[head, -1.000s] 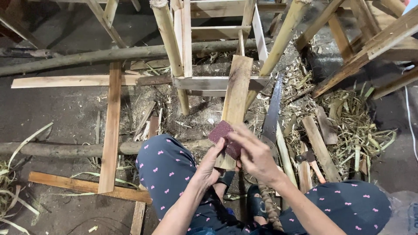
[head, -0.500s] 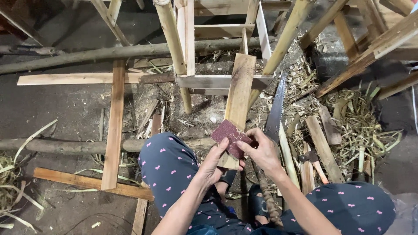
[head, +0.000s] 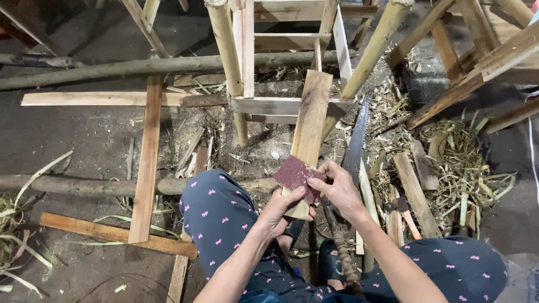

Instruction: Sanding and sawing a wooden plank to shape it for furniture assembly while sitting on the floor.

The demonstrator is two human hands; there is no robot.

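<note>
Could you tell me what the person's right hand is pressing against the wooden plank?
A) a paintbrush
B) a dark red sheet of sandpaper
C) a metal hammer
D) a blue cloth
B: the right hand pinches a dark red sheet of sandpaper against the near end of the wooden plank, while the left hand grips the plank from below.

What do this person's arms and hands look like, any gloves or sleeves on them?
No gloves: the left hand and right hand are bare. No sleeves show on either forearm, nor any watch or rings. The trousers are dark navy with small pink marks.
</note>
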